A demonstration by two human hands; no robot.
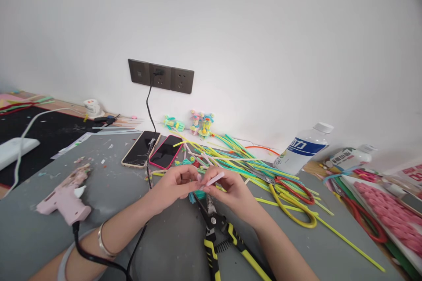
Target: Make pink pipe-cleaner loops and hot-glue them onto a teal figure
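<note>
My left hand (180, 183) and my right hand (229, 189) meet over the middle of the grey mat, fingers pinched together. Between them is a short pale pink pipe cleaner piece (216, 179), gripped by both; its left end is hidden by my fingers. Just under my hands lie pliers (213, 221) with black and yellow handles spread apart, and a bit of teal pipe cleaner (199, 195). To the right rest scissors (269, 180) with red and yellow handles, on a loose heap of yellow and teal pipe cleaners (244, 164).
A pink glue gun (67, 199) lies at left, its black cord crossing near my left forearm. Two phones (140, 149) sit behind my left hand. Small pipe cleaner figures (201, 124) stand by the wall. A bottle (301, 149) and pink braided material (389, 213) are at right.
</note>
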